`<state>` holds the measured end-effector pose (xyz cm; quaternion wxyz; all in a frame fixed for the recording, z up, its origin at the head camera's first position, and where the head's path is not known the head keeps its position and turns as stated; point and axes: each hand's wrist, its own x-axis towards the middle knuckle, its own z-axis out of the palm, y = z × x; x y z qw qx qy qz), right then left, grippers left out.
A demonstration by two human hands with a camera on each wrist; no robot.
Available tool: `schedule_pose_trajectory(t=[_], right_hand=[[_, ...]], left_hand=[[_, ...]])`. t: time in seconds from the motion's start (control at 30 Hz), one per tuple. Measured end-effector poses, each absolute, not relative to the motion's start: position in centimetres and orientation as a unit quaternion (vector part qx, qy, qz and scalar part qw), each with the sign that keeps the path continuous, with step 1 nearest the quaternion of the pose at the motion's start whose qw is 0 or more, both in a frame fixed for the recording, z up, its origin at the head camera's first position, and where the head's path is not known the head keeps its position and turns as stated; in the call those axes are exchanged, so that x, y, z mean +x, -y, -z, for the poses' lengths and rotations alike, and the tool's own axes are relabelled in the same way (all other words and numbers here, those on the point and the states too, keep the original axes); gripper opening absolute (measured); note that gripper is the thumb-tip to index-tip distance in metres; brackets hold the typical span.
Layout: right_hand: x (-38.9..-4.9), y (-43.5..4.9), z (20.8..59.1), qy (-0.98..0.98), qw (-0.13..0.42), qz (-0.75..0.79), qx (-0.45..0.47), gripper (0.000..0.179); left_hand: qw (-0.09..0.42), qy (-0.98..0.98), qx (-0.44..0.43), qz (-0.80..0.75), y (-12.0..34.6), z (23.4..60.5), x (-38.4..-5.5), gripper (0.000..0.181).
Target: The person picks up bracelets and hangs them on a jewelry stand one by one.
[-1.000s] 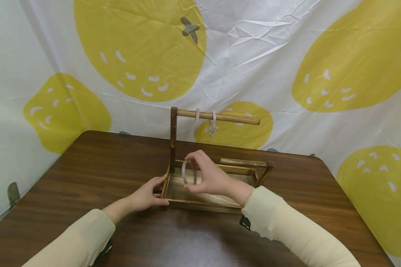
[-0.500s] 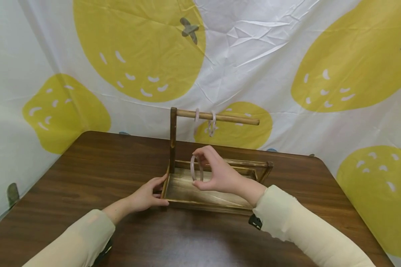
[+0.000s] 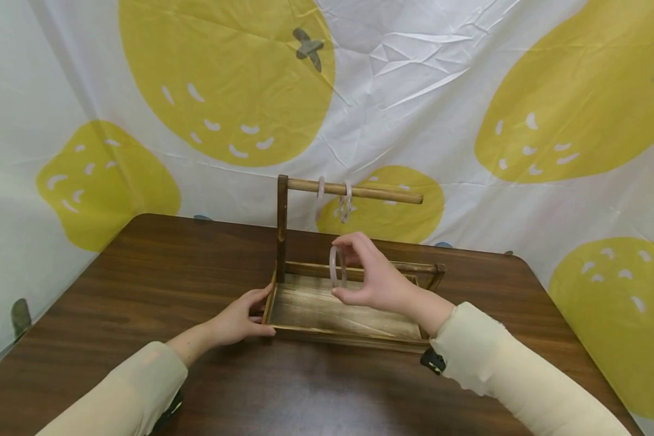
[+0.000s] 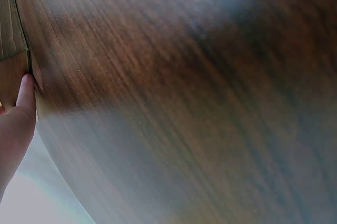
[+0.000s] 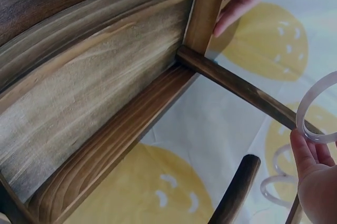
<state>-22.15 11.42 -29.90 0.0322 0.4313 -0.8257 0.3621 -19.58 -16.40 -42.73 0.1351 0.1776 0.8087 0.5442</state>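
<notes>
My right hand (image 3: 381, 275) pinches a pale pinkish bangle (image 3: 333, 266) upright between thumb and fingers, above the wooden tray stand (image 3: 332, 310) in the head view. In the right wrist view, the bangle (image 5: 301, 112) appears at the right edge, at my right fingertips. With thumb and fingers spread around the tray's left end, my left hand (image 3: 240, 318) holds the stand; its thumb (image 4: 26, 92) lies by the tray's corner in the left wrist view. From the upper wooden bar (image 3: 389, 194) hang several similar bangles (image 3: 349, 194), above the hand-held one.
A tall post (image 3: 282, 224) at the tray's left end carries the upper bar, whose right end is free. A lower bar (image 3: 419, 266) runs along the tray's back right. The stand rests on a dark brown table (image 3: 196, 272); behind hangs a lemon-patterned cloth (image 3: 414, 91).
My right hand has moved to the right and slightly up with the bangle, from the tray's left part toward its middle. My left hand has stayed on the tray's end.
</notes>
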Motion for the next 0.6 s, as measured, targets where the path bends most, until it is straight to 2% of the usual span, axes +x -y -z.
schedule_pose_trajectory(t=[0.6], right_hand=[[-22.7,-13.7,28.7,0.813,0.069,-0.416,0.4,0.062]], left_hand=[[0.131,-0.809,0.177,-0.545,16.3,42.7,-19.6,0.093]])
